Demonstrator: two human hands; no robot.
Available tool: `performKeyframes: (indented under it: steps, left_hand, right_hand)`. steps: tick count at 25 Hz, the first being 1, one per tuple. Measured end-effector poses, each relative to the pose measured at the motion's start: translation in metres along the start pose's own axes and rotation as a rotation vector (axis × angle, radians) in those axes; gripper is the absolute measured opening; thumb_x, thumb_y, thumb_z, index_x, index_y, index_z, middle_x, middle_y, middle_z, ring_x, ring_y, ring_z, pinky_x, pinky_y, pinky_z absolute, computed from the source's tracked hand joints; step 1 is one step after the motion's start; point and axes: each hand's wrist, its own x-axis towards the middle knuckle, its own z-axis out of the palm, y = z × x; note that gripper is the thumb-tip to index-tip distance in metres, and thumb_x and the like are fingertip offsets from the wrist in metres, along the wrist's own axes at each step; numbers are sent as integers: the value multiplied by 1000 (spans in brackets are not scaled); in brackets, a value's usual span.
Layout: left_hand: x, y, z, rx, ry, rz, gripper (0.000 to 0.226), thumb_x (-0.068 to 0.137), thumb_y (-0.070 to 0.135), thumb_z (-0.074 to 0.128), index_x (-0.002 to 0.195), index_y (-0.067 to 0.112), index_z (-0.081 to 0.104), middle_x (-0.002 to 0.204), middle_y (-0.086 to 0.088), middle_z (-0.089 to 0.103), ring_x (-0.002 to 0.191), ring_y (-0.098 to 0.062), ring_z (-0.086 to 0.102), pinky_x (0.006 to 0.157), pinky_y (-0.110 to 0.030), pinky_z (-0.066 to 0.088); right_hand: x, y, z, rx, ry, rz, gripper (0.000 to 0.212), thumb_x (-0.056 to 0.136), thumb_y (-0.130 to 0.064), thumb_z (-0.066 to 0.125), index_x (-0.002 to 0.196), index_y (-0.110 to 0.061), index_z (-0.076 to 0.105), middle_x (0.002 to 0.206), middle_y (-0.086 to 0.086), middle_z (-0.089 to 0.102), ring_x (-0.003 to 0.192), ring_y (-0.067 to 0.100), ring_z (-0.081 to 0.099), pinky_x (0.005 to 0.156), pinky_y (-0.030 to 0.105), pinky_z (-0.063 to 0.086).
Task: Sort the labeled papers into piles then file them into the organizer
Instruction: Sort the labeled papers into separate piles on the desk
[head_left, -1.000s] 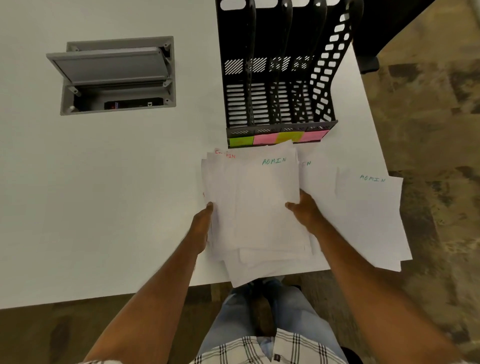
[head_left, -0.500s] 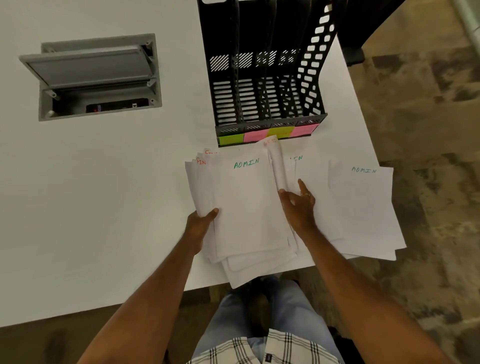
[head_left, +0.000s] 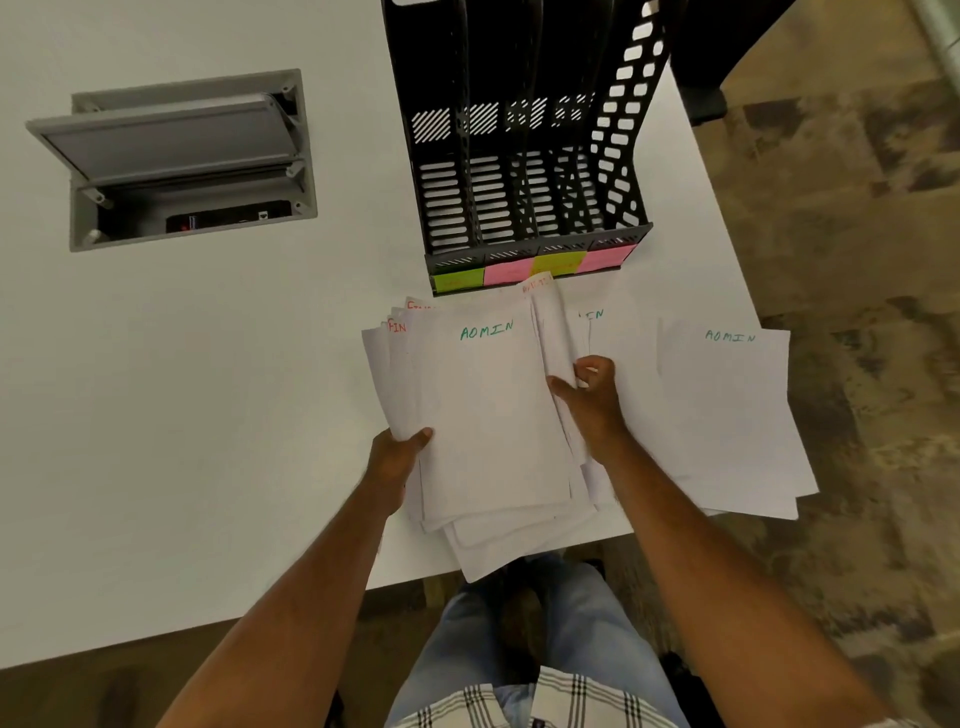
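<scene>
A stack of white papers (head_left: 488, 415) lies at the table's front edge, its top sheet marked ADMIN in green; sheets marked FIN in red peek out at its upper left. My left hand (head_left: 397, 457) grips the stack's left edge. My right hand (head_left: 589, 400) pinches the right edge of a few sheets, which curl upward. To the right lies a pile of ADMIN sheets (head_left: 727, 415), partly overhanging the table's right edge. A black slotted organizer (head_left: 524, 171) stands behind the papers, with green, pink and yellow sticky labels along its front.
A grey cable hatch (head_left: 176, 156) with its lid open is set into the white table (head_left: 208, 389) at the far left. The table's right edge runs close beside the organizer, and brown patterned floor lies beyond. My knees are below the front edge.
My right hand has gone from resting flat beside the stack to pinching and lifting the right edges of some sheets. My left hand stays on the left edge.
</scene>
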Motion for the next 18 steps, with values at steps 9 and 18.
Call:
performKeyframes:
  steps: [9,18]
  left_hand:
    - [-1,1,-2,5,-11,-1,48,90,22,73,133,10,54,117,-3,60,103,-27,53,90,-39,41]
    - [-6,1,-9,-31,-98,-12,44,92,16,71,131,2,57,130,-14,66,116,-34,62,104,-49,48]
  right_hand:
    - [-11,-59,-27,-507,231,-184,20,86,-31,73,82,-12,67,75,-1,65,81,25,59,80,36,42]
    - [-96,-33,70,-1151,1,-432,23,86,-31,64,104,-17,67,137,8,56,130,35,46,93,42,47]
